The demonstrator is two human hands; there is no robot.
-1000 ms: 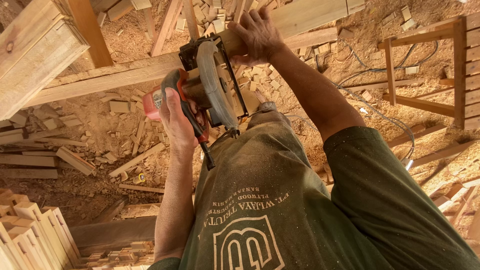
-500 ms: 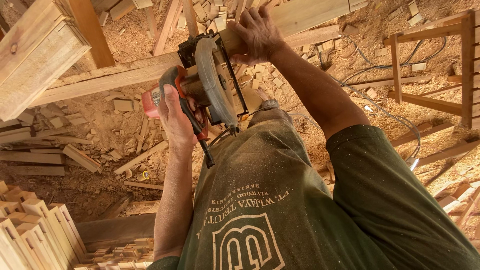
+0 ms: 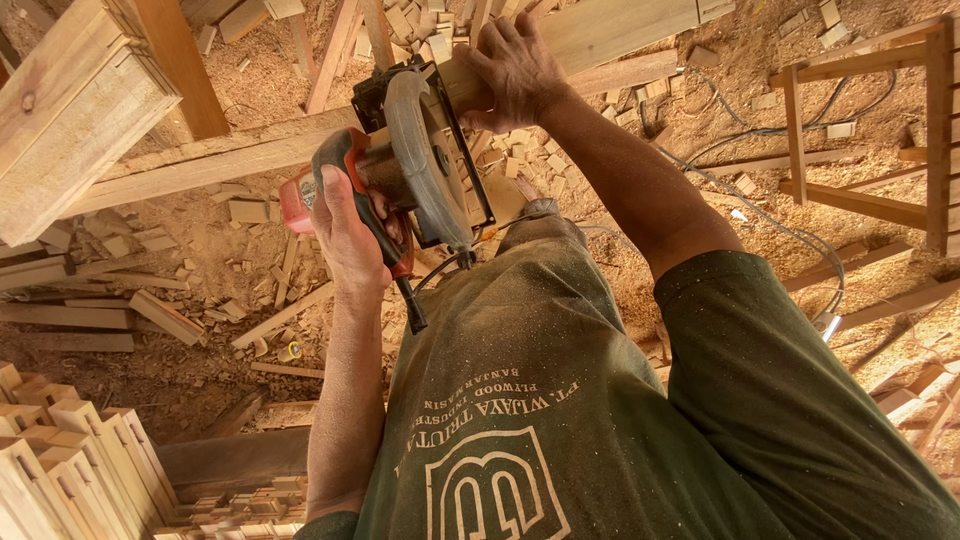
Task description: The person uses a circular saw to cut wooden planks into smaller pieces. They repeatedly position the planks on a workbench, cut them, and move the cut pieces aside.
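From the head camera, looking down past a green shirt [image 3: 560,400], the left hand [image 3: 345,235] is wrapped shut around the red-and-black handle of a circular saw [image 3: 410,170]. The fingers curl fully round the grip, with the thumb lying along its side. The saw sits on a long plank [image 3: 220,160] that runs across the view from lower left to upper right, its grey blade guard pointing toward the person's body. A black cord [image 3: 415,300] hangs from the handle's end.

The right hand [image 3: 515,70] presses flat on the same plank just beyond the saw, fingers spread and bent over the wood, closed on nothing; it touches the board and sits just beside the saw's base plate. Whether the blade is in the wood cannot be told, since the guard hides it.

A thick beam [image 3: 70,110] crosses the upper left corner, above the plank. Stacked square sticks [image 3: 60,460] fill the lower left. Offcuts [image 3: 250,210] and sawdust cover the ground below. A wooden frame [image 3: 880,130] stands at the right, well apart from the hands, with a cable [image 3: 790,235] trailing over the sawdust near it.
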